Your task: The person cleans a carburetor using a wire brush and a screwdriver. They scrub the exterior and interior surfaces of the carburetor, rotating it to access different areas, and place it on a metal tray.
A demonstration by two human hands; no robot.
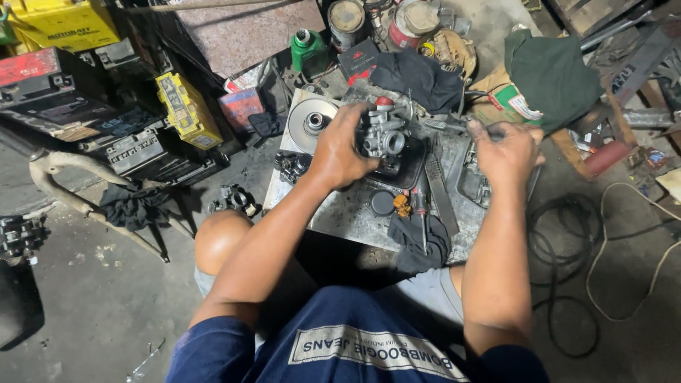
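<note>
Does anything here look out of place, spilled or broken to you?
Nothing looks spilled or freshly broken. The left hand holds a small grey metal carburettor over the grimy metal work plate. The right hand is closed on a dark slim tool. Black cable lies in loose loops on the floor.

1. Surface (pixel 355 216): bare patch at the near left corner, open to a hand.
2. Right half: blocked by file (pixel 440 191), screwdriver (pixel 420 213), black rag (pixel 418 245).
3. Far edge: walled by cans (pixel 347 21), green bottle (pixel 306 48), dark cloth (pixel 418 78).
4. Floor (pixel 92 298) at left: open; batteries (pixel 106 106) crowd the far left.
</note>
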